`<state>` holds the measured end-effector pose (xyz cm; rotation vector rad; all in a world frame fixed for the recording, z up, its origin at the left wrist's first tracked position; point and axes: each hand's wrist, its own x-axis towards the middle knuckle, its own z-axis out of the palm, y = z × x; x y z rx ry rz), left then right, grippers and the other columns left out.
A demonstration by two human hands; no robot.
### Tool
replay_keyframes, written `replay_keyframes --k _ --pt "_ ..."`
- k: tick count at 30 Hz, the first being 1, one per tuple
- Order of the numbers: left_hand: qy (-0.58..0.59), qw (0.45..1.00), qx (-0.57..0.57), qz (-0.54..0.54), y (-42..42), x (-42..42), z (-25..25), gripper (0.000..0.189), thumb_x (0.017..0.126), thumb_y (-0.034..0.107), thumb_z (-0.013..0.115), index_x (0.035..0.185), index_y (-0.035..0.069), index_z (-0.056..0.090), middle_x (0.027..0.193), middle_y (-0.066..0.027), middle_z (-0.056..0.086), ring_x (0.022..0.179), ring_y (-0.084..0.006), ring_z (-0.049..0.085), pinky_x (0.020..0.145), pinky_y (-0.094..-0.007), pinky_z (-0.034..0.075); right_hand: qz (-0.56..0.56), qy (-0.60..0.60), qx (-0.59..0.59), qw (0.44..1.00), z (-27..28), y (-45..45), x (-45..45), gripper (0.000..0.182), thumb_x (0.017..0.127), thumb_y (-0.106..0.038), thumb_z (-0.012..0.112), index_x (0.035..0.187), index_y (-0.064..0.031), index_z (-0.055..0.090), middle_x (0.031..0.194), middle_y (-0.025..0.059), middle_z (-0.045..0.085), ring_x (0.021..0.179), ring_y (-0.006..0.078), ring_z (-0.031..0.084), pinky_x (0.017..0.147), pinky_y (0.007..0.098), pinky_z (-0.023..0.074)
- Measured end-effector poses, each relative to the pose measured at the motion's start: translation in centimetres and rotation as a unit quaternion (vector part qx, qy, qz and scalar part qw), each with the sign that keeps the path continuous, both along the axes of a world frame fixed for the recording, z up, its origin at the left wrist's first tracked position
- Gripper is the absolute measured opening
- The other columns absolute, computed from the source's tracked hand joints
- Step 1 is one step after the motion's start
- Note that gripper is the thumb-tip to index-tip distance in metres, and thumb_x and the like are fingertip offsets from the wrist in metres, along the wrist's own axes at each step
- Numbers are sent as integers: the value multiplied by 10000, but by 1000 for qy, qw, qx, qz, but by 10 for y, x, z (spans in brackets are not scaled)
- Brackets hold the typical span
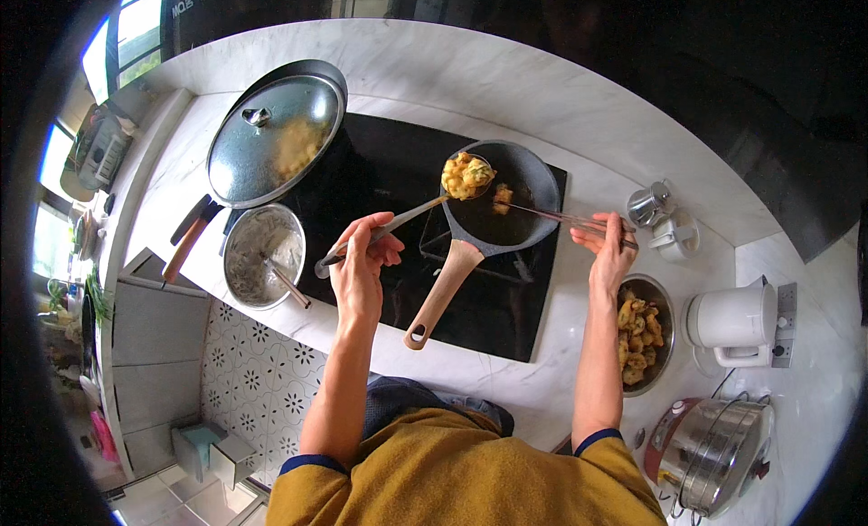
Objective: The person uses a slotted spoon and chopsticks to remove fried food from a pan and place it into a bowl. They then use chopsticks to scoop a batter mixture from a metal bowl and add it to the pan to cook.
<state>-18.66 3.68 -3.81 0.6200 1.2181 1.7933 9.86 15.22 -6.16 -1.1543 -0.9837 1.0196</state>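
My left hand (363, 268) grips the handle of a ladle or skimmer (417, 210). Several battered fritters (468, 176) sit heaped in its bowl, over the left side of a grey saucepan (503, 244). From the right, my right hand (610, 248) holds a pair of chopsticks (559, 215), their tips at a single browned piece (502, 197) in the pan. Dark oil (498, 221) covers the pan bottom. The pan's wooden handle (444, 295) points toward me. Beside my right forearm stands a steel bowl (668, 349) of fried pieces (637, 336), partly hidden by the arm.
A lidded wok (237, 153) stands at the back left of the black cooktop (380, 159). Left of my left hand is a batter bowl (251, 231) with a utensil. On the right are metal and clear containers (651, 204), a white kettle (736, 316) and a steel steamer (719, 451).
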Motion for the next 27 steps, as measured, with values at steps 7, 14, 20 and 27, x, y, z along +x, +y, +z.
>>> replay_keyframes --k 7,14,20,27 --pt "0 1000 8 -7 2 0 -2 297 915 230 471 979 -28 604 701 -82 598 575 -94 522 529 -190 416 -34 -91 88 991 27 -15 -3 317 938 -239 426 892 61 516 739 151 580 527 218 610 499 276 521" --pt "7 1000 8 -9 2 -1 -1 305 916 229 464 986 -37 597 695 -83 594 572 -97 521 524 -191 413 -29 -180 151 972 24 -23 -11 265 940 -162 428 844 51 553 698 88 595 540 159 612 496 231 482" --pt "14 1000 -1 1 0 1 0 313 918 239 457 980 -35 597 688 -79 586 567 -94 506 524 -191 406 -14 -286 190 939 28 -23 -14 260 933 -166 440 870 55 562 702 89 595 547 151 603 506 238 474" --pt "18 1000 6 -7 -1 1 0 323 922 250 449 983 -30 596 700 -79 584 573 -93 499 526 -194 400 57 -399 217 889 31 -18 -22 188 909 -154 481 871 -6 591 682 77 612 547 151 610 502 259 464"
